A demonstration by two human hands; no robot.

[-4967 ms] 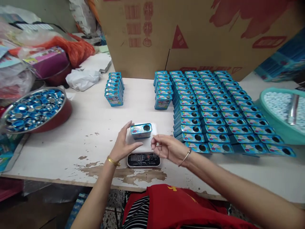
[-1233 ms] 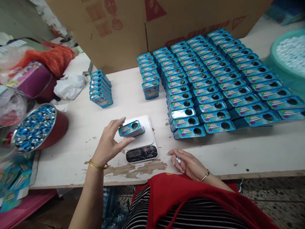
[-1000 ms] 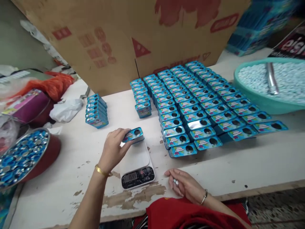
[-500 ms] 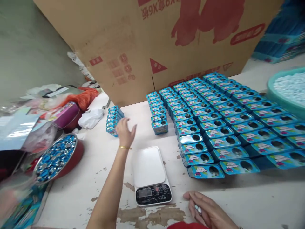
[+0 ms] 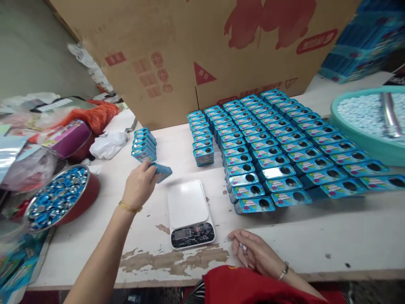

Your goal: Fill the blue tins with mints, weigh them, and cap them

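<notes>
My left hand (image 5: 139, 183) is closed on a small blue candy box (image 5: 163, 172), tilted above the table between a short row of similar boxes (image 5: 143, 143) and the scale. The white kitchen scale (image 5: 187, 204), its pan bare, lies in front of me with a black panel toward me. Right of it, my right hand (image 5: 253, 250) rests low near the table edge with curled fingers. Small pale candies (image 5: 243, 248) show between those fingers. Many blue boxes with a round hole on top (image 5: 256, 204) stand in rows on the right.
A red bowl (image 5: 90, 198) of blue and silver caps stands at left, near plastic bags (image 5: 109, 145). A turquoise basin (image 5: 338, 122) of pale candies with a metal scoop (image 5: 390, 114) is at right. A large cardboard carton (image 5: 171, 38) walls off the back.
My left hand has taken a box from the front of the short left row and drawn it toward me. My right hand still holds the candies. The camera view has shifted.
</notes>
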